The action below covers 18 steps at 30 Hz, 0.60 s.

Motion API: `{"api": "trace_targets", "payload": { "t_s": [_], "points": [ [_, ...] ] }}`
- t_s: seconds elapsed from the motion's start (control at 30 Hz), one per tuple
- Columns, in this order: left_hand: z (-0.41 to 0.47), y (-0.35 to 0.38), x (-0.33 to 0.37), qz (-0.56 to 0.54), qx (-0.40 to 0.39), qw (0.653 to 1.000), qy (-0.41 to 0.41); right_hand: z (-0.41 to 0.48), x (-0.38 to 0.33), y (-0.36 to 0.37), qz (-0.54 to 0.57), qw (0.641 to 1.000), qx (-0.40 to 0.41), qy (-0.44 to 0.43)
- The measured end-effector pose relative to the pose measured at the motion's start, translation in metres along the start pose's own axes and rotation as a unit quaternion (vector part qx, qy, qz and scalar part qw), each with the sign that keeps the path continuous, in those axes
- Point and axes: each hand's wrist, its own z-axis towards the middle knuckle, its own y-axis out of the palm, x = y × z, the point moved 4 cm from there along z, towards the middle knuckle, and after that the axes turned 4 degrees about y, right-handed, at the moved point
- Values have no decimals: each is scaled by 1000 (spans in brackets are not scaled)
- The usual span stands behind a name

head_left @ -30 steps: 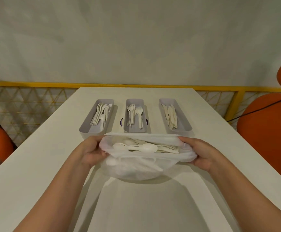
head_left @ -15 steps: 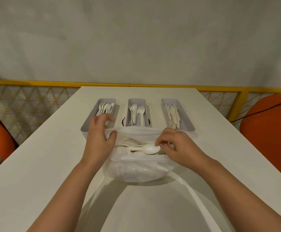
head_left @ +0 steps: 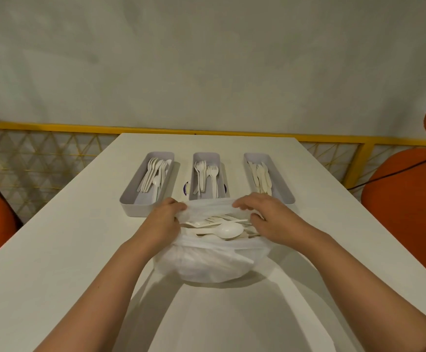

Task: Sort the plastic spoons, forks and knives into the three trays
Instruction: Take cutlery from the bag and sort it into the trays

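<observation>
Now L hand (head_left: 162, 222) & R hand (head_left: 273, 219) are pinching the bag (head_left: 214, 265) rim; prob best spreading it wide, w/o tipping, so the top spoon (head_left: 228, 230) is lying reachable.

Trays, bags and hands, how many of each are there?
trays: 3
bag: 1
hands: 2, left hand and right hand
total: 6
</observation>
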Motion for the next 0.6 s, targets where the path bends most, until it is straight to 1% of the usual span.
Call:
{"api": "trace_targets", "payload": {
  "t_s": [0.03,0.1,0.2,0.33,0.43,0.6],
  "points": [
    [0,1,0,-4,1,1000,1,0,-6,-1,24,999,21,-15],
    [0,2,0,-13,7,1000,4,1,-13,2,43,999,15,-17],
    [0,3,0,-16,9,1000,6,5,-13,16,-15,998,-53,6],
    [-1,2,-6,-20,-6,1000,-5,9,-11,22,-58,996,-72,14],
    [-1,1,-9,-25,0,1000,-15,9,-12,22,-84,993,-78,9],
    [-2,3,-2,-38,13,999,2,17,-20,26,-153,977,-150,13]
  ]
}}
